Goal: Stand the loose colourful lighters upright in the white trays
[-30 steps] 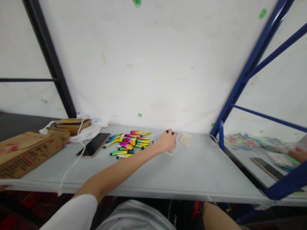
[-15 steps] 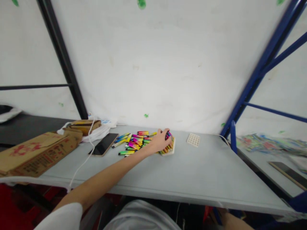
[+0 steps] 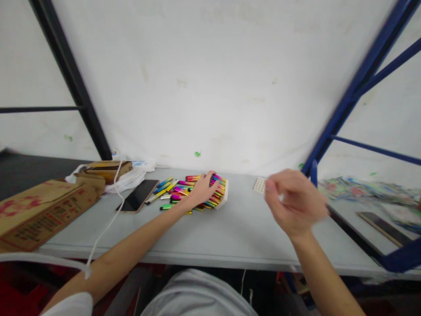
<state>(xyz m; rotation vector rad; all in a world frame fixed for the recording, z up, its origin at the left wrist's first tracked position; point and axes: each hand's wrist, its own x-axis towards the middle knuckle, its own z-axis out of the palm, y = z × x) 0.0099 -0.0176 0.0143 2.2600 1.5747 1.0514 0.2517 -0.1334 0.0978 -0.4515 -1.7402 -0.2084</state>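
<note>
My left hand (image 3: 204,189) wraps over a bundle of shiny multicoloured lighters (image 3: 219,193) whose ends stand in a white tray (image 3: 226,196). The tray is tipped on its side, its base facing right. Loose lighters (image 3: 167,186) lie piled beside and partly under that hand. My right hand (image 3: 294,199) is raised over the right part of the table, fingers curled and smeared by motion. Whether anything is inside its fingers cannot be seen. Behind it, partly covered, lies a second white tray with a grid of holes (image 3: 259,184).
A black phone (image 3: 138,196) lies left of the pile, near a white cable (image 3: 107,235) and a cardboard box (image 3: 49,210). A smaller carton (image 3: 108,171) and white plastic stand behind. A blue metal frame (image 3: 342,118) rises at the right; another dark phone (image 3: 383,228) lies beyond.
My right hand has come up from below the table's front edge to above the tabletop. The left hand keeps its hold on the lighters; the view has shifted slightly.
</note>
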